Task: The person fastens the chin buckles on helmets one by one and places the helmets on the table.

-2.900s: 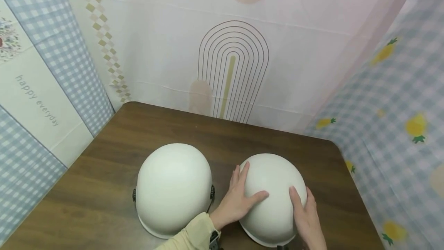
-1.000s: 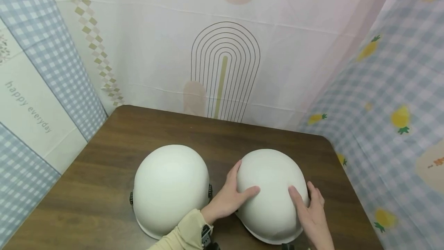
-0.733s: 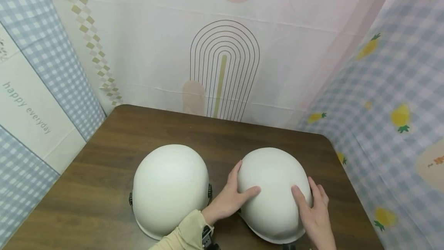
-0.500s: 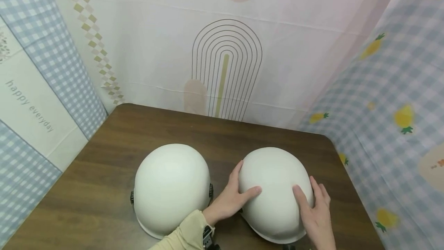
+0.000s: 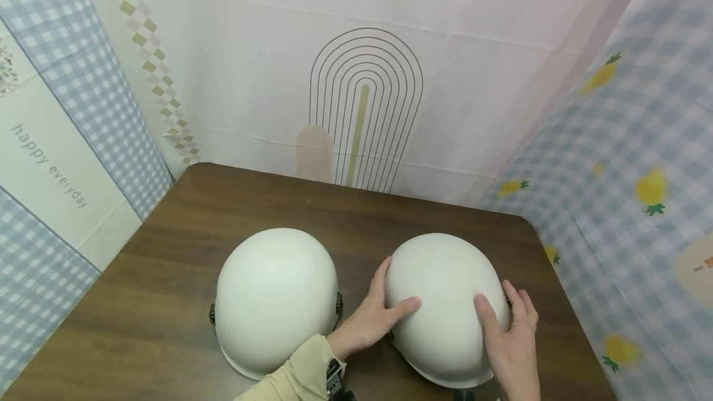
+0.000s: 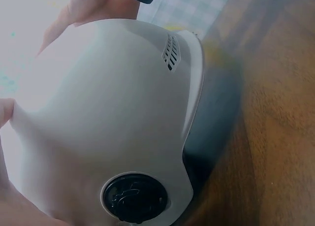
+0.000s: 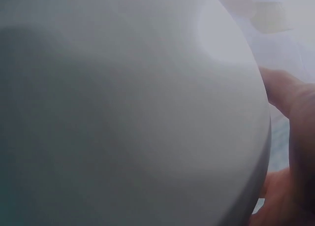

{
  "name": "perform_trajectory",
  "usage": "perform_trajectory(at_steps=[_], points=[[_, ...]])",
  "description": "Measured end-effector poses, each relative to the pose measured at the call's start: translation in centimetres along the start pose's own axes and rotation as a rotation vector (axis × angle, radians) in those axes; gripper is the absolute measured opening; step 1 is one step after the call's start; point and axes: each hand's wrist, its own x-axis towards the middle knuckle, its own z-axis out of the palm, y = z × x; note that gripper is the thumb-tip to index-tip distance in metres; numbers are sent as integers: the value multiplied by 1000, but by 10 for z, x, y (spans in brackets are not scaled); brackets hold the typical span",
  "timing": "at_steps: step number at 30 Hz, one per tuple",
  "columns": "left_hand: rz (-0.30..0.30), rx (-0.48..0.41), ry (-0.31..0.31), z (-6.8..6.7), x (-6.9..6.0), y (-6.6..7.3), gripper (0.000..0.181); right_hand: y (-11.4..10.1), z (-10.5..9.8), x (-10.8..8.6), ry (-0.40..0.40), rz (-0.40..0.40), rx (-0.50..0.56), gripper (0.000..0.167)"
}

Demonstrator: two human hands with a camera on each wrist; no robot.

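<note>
A smooth white helmet [image 5: 440,302] is on the right half of the brown table, held between both hands. My left hand [image 5: 373,314] grips its left side, thumb on the shell and fingers along the edge. My right hand [image 5: 509,339] holds the opposite side, thumb on the shell and fingers reaching round behind. In the left wrist view the helmet has a round black knob [image 6: 135,198] and a slotted vent [image 6: 171,52]. The right wrist view is mostly filled by the shell [image 7: 147,113]. Whether the rim touches the table cannot be told.
A second white helmet [image 5: 275,302] stands on the table [image 5: 150,302] at the left, with black side knobs; my left sleeve [image 5: 295,370] passes close in front of it. Patterned cloth hangs [image 5: 256,79] behind the table and on both sides.
The held helmet has shifted to the right, away from the other helmet, and turned slightly, with both hands keeping hold. The left helmet stays in place; the head view has moved a little.
</note>
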Motion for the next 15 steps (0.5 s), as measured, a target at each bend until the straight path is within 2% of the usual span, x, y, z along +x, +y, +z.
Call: perform_trajectory(at_steps=[6,15], points=[[4,-31,-4,0,0,0,93,-1,-1,-1,41,-11,36,80],[-8,-129,-26,0,2,-3,93,-4,-1,-3,115,-25,78,74]])
